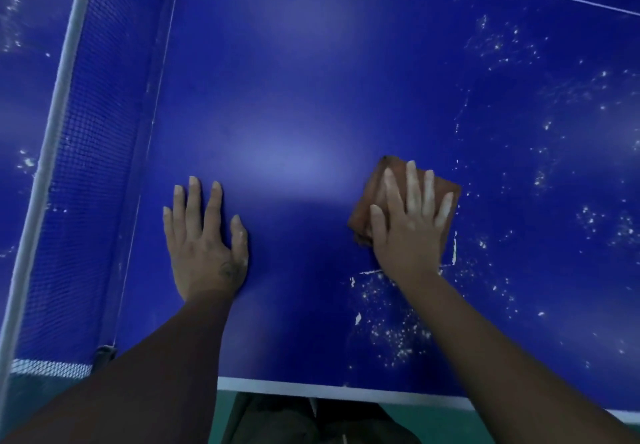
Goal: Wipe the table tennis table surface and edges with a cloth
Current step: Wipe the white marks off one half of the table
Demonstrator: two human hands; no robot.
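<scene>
My right hand (408, 225) presses flat on the brown cloth (370, 197) on the blue counter (294, 80), fingers straight. My left hand (204, 235) rests flat nearby, holding nothing (white specks (391, 332) lie near me). The net (79, 152) stands left.

The right hand (408, 225) is covering most of the cloth (370, 194); the table (311, 97) and net (86, 132) are running off the far edge.

A smooth teal-green floor (467, 424) shows in a narrow strip along the bottom of the view, dim and shadowed. Light is soft, bluish.
</scene>
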